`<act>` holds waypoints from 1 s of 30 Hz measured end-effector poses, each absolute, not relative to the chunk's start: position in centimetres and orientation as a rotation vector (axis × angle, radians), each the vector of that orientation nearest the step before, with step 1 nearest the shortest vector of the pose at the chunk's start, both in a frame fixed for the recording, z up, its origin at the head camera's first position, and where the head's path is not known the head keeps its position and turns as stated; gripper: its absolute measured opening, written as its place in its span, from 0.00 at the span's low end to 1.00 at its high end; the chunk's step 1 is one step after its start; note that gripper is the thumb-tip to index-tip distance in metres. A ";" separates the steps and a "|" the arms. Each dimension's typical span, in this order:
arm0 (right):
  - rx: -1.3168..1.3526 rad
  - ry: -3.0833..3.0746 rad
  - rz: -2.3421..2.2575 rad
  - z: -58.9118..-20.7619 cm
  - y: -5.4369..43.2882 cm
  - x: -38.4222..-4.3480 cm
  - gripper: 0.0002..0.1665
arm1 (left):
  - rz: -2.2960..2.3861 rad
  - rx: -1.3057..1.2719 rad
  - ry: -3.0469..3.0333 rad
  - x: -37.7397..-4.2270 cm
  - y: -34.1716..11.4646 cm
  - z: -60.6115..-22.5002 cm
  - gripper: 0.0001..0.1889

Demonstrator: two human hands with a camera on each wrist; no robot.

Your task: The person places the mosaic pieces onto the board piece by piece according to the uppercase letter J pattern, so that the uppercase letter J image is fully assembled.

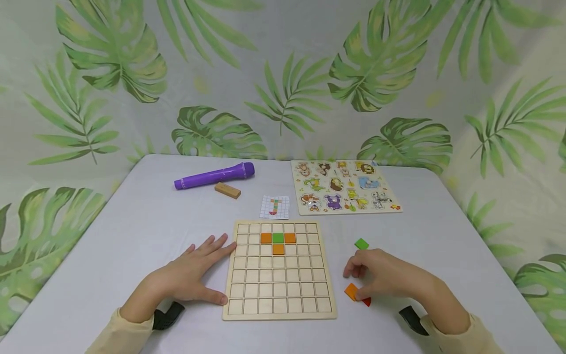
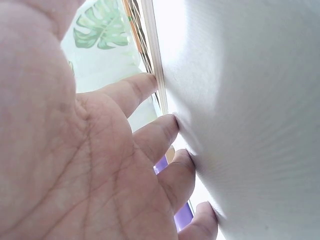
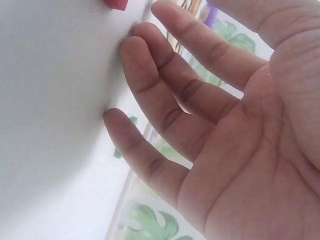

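A wooden grid board [image 1: 278, 290] lies flat before me. A green tile [image 1: 277, 238] sits in its second row between two orange tiles [image 1: 266, 238], with another orange tile [image 1: 278, 249] just below. My left hand [image 1: 190, 273] is spread on the cloth, index fingertip and thumb touching the board's left edge. To the right of the board, my right hand [image 1: 384, 275] hovers low with loosely bent fingers. Its thumb is over or touching a loose orange tile [image 1: 351, 291] and a partly hidden red piece [image 1: 367, 302]. Beyond its fingers lies a green tile [image 1: 361, 244].
A small pattern card [image 1: 265, 209] lies behind the board. Farther back are a purple toy microphone [image 1: 214, 176], a small wooden block [image 1: 227, 190] and an animal puzzle board [image 1: 347, 189]. The white-covered table [image 1: 146, 211] meets leaf-patterned cloth at its back and sides.
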State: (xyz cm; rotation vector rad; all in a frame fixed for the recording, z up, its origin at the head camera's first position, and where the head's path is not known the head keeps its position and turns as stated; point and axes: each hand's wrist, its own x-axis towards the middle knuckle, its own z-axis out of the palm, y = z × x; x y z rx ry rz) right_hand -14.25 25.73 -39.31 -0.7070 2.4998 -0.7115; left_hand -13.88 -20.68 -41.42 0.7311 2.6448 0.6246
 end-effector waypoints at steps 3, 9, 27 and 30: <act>-0.717 2.517 -0.703 -39.4 25.8 -14.1 0.19 | 0.626 0.733 2.643 -13.9 -20.7 -41.5 0.62; -0.729 2.541 -0.699 -39.6 25.8 -13.9 0.18 | 0.630 0.737 2.644 -13.8 -20.8 -41.7 0.62; -0.745 2.688 -0.584 -40.1 25.6 -13.8 0.12 | 0.621 0.741 2.643 -13.9 -20.8 -41.6 0.62; -0.696 2.749 -0.510 -40.2 25.7 -13.7 0.12 | 0.617 0.743 2.641 -13.9 -20.7 -41.6 0.62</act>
